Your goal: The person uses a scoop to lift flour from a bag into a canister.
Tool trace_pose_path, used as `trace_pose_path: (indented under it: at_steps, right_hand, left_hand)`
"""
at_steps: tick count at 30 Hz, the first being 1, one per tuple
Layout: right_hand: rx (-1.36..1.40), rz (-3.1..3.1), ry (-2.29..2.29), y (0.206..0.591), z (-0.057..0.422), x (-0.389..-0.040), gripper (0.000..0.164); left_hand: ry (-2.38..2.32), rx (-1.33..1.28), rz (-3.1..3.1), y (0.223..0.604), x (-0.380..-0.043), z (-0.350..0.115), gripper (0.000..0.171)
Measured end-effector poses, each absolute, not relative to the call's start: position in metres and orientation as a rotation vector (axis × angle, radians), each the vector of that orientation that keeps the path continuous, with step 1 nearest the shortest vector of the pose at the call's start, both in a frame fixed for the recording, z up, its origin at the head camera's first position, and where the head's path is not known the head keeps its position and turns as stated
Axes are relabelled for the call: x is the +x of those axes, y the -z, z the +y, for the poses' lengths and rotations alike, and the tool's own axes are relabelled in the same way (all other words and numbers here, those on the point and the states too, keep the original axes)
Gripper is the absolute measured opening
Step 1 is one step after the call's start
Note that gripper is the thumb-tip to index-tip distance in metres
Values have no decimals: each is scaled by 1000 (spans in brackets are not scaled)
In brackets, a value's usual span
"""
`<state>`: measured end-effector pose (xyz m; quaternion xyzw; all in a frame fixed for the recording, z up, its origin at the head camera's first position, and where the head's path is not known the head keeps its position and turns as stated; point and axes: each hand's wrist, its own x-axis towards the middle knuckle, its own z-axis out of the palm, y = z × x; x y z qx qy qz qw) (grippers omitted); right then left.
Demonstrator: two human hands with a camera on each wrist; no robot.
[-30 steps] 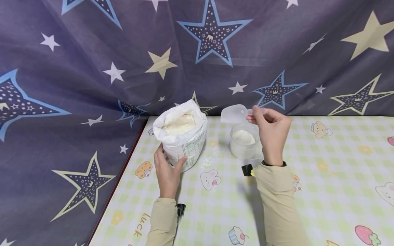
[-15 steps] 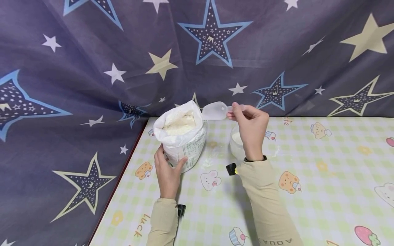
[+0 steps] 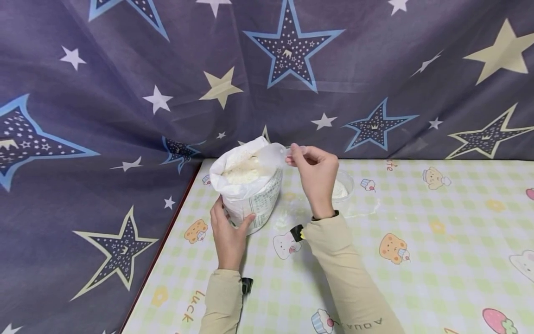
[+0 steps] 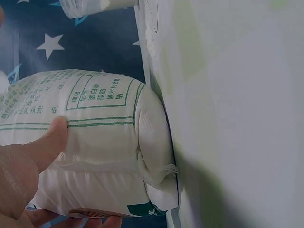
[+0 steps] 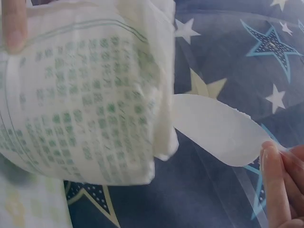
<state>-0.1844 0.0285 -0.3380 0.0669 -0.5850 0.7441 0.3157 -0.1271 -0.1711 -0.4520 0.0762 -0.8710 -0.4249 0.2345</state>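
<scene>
A white bag of flour (image 3: 250, 204) with green print stands on the table, its top rolled open and pale powder showing inside. My left hand (image 3: 228, 234) grips its near side, thumb on the front and fingers wrapped round the left. My right hand (image 3: 314, 174) pinches the handle of a translucent plastic scoop (image 3: 273, 155), whose bowl reaches over the bag's right rim. In the right wrist view the scoop (image 5: 213, 128) lies level, its tip hidden behind the bag's edge. Behind my right hand a clear jar (image 3: 344, 183) holding white powder is partly hidden.
The table (image 3: 434, 283) wears a green-checked cloth with cartoon prints. Some spilled powder (image 3: 367, 211) lies near the jar. A dark star-patterned curtain (image 3: 375, 69) hangs behind the table and along its left side.
My right hand has moved left with the scoop, from above the jar to the bag's opening. The left hand and the bag have stayed in place.
</scene>
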Motion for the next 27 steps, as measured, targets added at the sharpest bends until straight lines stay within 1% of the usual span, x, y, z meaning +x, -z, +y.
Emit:
trace_pose_path:
  at_steps: [4,9,14,27]
  right_hand:
    - [175,-1654,-1857,342,18,-186,26]
    - [158,-1821,-1558,348,10,-186,25]
    - [194,-1860,-1343,350,3,-188,20]
    - [227,-1989,-1302,357,-11,-206,19]
  left_hand:
    - [1168,217,-2392,453,-127,-172,93]
    - [1163,233,-2400,452,-127,-172,94]
    - [1156,232,-2405,451,-128,-172,95]
    - [1138,231,-2408,452,-127,-173,95]
